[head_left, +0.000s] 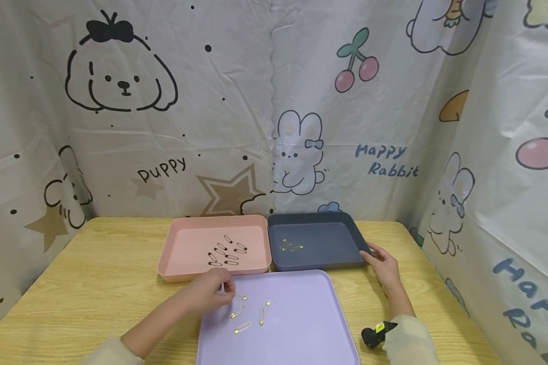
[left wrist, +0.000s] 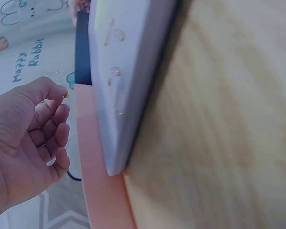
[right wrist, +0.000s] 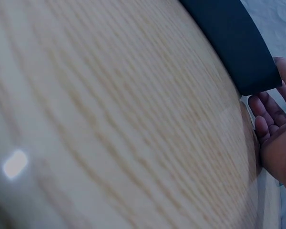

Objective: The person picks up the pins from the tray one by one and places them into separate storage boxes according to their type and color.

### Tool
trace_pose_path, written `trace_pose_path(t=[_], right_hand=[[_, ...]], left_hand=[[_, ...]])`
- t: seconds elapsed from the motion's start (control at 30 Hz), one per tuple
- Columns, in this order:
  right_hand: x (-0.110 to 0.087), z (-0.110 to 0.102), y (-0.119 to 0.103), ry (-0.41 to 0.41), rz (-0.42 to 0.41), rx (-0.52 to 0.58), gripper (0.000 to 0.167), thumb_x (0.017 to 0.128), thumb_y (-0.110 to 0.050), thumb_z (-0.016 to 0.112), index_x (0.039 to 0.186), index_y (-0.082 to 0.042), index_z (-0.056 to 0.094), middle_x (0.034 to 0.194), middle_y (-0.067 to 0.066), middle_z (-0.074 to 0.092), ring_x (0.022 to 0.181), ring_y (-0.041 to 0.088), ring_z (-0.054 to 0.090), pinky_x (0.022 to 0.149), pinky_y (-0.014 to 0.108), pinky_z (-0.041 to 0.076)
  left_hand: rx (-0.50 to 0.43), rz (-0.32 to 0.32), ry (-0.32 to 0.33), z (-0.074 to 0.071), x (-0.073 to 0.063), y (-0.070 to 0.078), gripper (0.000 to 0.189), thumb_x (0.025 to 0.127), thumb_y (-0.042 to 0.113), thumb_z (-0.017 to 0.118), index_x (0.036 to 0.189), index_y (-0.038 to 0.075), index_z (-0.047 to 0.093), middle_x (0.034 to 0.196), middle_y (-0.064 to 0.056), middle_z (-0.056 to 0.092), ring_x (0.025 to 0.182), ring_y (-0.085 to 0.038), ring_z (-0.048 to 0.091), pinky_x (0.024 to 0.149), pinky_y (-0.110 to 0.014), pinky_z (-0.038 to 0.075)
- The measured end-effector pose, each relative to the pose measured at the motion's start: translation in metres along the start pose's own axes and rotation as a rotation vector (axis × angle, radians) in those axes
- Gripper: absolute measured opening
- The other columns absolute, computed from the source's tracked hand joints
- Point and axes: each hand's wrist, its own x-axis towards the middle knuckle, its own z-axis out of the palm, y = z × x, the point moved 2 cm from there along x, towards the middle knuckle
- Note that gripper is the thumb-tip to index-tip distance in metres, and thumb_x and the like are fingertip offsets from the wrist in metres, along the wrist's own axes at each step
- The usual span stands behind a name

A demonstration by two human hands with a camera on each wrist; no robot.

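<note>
My left hand (head_left: 210, 290) is above the far left corner of the lilac tray (head_left: 301, 324). In the left wrist view its thumb and forefinger pinch a small gold safety pin (left wrist: 66, 94). Several gold safety pins (head_left: 243, 328) lie on the lilac tray. At the near right corner of the dark blue tray (head_left: 329, 241), my right hand (head_left: 385, 268) holds the edge, thumb at the rim and fingers curled by the outer wall. A few gold pins (head_left: 297, 248) lie inside that tray. Several black safety pins (head_left: 231, 256) lie in the pink tray (head_left: 182, 248).
The pink and dark blue trays stand side by side behind the lilac one on a wooden table (head_left: 114, 284). A black strap device (head_left: 373, 335) is by the right wrist. Printed curtain (head_left: 237, 126) closes off the back and sides.
</note>
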Motion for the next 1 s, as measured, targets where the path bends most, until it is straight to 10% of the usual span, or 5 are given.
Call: trace_pose_path(t=[1.0], right_hand=[[0.002,0.0,0.002,0.007,-0.006,0.011,0.062,0.084,-0.039,0.066,0.136,-0.011,0.048,0.129,0.008,0.046,0.108,0.012,0.041,0.073,0.008,0.039]], left_hand=[[-0.178,-0.032,0.032,0.003,0.113,0.038,0.007,0.084,0.014,0.06,0.079,0.012,0.063,0.074,0.004,0.055,0.067,-0.008,0.047,0.061,-0.02,0.04]])
